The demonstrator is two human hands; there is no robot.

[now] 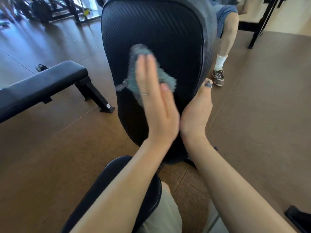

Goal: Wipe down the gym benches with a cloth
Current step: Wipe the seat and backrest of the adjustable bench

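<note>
Nearest to the viewer, two bare forearms reach forward over a black seat pad (117, 187). The left hand (154, 105) lies flat with its fingers straight and together, pressing a grey cloth (143, 71) against the black backrest pad (154, 31) of the inclined bench; it grips nothing, the palm simply pins the cloth. A thin ring shows on one finger. The cloth bunches out above and to both sides of the fingertips and looks blurred. Just to the right of that hand, heel touching heel, the right hand (196, 113) curls round the backrest's right edge, clamped on the pad, thumb with dark polish lying along the side.

To the left of the hands, well apart, a flat bench (42, 84) stands on the brown floor (260, 106); a small white sticker on its foot is too small to read. Beyond the right hand, behind the backrest, another person's leg (227, 36) shows with a white sock and brown sneaker (218, 77). Farthest off, upper left, dark gym machines (55, 7) stand blurred. No legible writing appears anywhere.
</note>
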